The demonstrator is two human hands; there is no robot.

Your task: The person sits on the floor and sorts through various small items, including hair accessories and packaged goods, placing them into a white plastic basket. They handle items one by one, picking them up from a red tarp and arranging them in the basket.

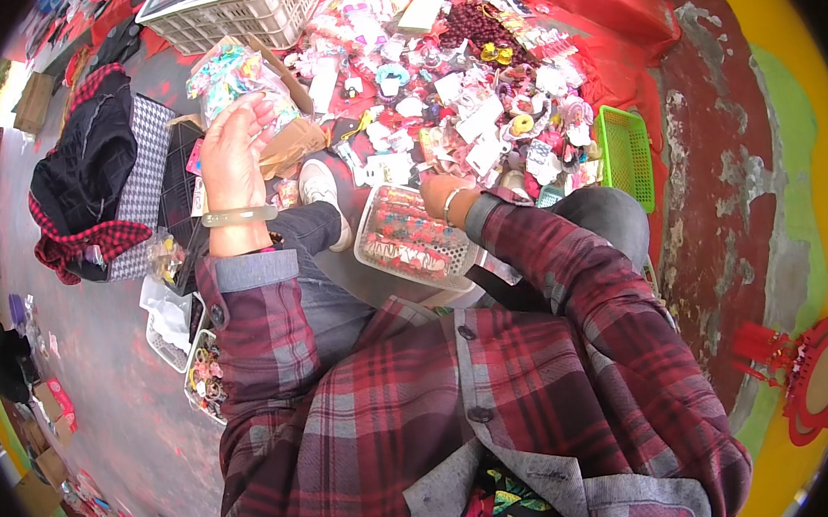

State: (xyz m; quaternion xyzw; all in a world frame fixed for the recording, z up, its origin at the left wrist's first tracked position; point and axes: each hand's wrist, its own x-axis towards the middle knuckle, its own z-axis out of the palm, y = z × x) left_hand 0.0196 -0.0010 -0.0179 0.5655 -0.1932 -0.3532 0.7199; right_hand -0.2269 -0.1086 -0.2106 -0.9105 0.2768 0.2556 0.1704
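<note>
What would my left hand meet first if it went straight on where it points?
Likely the pastel-coloured items in the open cardboard box, though how high your left hand sits is unclear.

From where I stand, a hard grey floor point(117, 353) with reddish smears carries everything, and at the far side a glossy red sheet point(626, 33) covers part of it. A loose, spread-out heap of small pink, white and red trinkets and packets point(459, 97) lies over the sheet, a bright green slatted plastic basket point(626, 146) at its right edge. Over on the left, an oblong white plastic basket of small colourful loops point(190, 384) sits on the bare floor.
</note>
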